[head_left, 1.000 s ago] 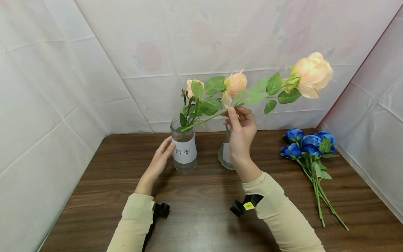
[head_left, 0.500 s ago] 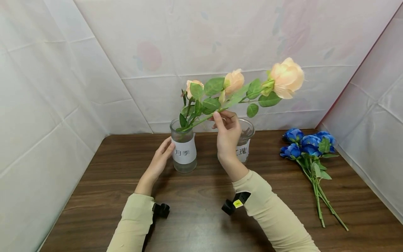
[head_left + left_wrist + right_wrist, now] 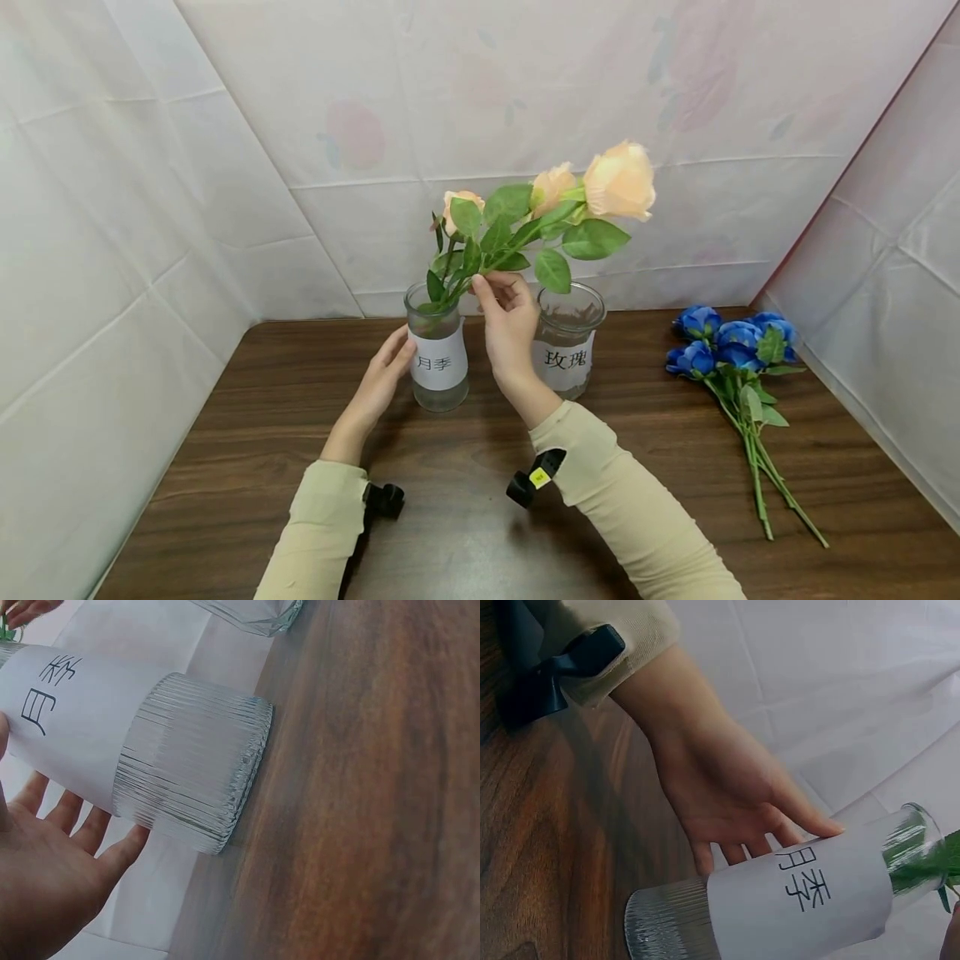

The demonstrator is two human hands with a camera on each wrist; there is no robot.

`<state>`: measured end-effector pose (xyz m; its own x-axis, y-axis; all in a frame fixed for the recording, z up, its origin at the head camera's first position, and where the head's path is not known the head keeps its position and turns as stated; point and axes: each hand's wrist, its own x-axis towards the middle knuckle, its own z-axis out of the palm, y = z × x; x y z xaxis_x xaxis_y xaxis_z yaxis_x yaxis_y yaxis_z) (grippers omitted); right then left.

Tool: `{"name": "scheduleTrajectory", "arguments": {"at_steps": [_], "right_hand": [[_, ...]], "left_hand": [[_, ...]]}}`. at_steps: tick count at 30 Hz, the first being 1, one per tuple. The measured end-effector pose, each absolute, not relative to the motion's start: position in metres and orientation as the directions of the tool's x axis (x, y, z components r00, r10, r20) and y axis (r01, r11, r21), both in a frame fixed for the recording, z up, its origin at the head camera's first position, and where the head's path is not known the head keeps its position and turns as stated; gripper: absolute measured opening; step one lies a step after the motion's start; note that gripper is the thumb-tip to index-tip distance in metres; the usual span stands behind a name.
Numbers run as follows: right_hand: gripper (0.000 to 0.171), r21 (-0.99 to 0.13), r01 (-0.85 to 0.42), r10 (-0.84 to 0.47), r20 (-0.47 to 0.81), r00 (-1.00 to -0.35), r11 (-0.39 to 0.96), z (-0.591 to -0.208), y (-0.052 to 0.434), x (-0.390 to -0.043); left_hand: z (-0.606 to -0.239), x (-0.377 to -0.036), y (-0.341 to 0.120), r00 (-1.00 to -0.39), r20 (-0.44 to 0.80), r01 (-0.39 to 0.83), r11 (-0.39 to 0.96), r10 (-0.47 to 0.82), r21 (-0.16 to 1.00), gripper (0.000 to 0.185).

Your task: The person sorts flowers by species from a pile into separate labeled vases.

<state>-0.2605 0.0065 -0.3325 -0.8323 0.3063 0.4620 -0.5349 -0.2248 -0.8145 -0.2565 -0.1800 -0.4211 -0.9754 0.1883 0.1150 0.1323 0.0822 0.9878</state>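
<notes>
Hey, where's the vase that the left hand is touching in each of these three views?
Head: the vase stands just left of centre.
Left wrist: the vase appears sideways at upper left, base toward the centre.
Right wrist: the vase slants along the bottom, mouth to the right.
Shared landmark: its white label with black writing.

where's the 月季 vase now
In the head view, the 月季 vase stands on the table, left of the 玫瑰 vase, the left hand against its side.
</notes>
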Motion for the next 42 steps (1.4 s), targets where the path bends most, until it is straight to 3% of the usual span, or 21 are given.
{"name": "scheduleTrajectory", "arguments": {"at_steps": [5, 12, 24, 35, 42], "right_hand": [[0.016, -0.867, -0.484, 0.288, 0.437, -0.852, -0.116, -0.34, -0.001, -0.264], [0.014, -0.884, -0.465, 0.27, 0.439, -0.857, -0.04, -0.335, -0.009, -0.253], [0.021, -0.879, -0.463, 0.256, 0.425, -0.868, -0.111, -0.362, -0.004, -0.261], [0.019, -0.894, -0.423, 0.181, 0.396, -0.9, -0.148, -0.365, 0.023, -0.229], [0.017, -0.889, -0.436, 0.163, 0.414, -0.895, -0.137, -0.371, 0.058, -0.21]], "left_hand": [[-0.421, -0.257, -0.181, -0.977, 0.112, 0.131, 0.093, 0.181, 0.987, 0.059], [-0.421, -0.257, -0.181, -0.976, 0.115, 0.132, 0.085, 0.184, 0.988, 0.057], [-0.422, -0.257, -0.179, -0.978, 0.112, 0.127, 0.078, 0.179, 0.989, 0.054], [-0.421, -0.256, -0.176, -0.979, 0.121, 0.136, 0.083, 0.163, 0.987, 0.055], [-0.418, -0.254, -0.174, -0.985, 0.161, 0.164, 0.059, 0.056, 0.985, 0.051]]}}
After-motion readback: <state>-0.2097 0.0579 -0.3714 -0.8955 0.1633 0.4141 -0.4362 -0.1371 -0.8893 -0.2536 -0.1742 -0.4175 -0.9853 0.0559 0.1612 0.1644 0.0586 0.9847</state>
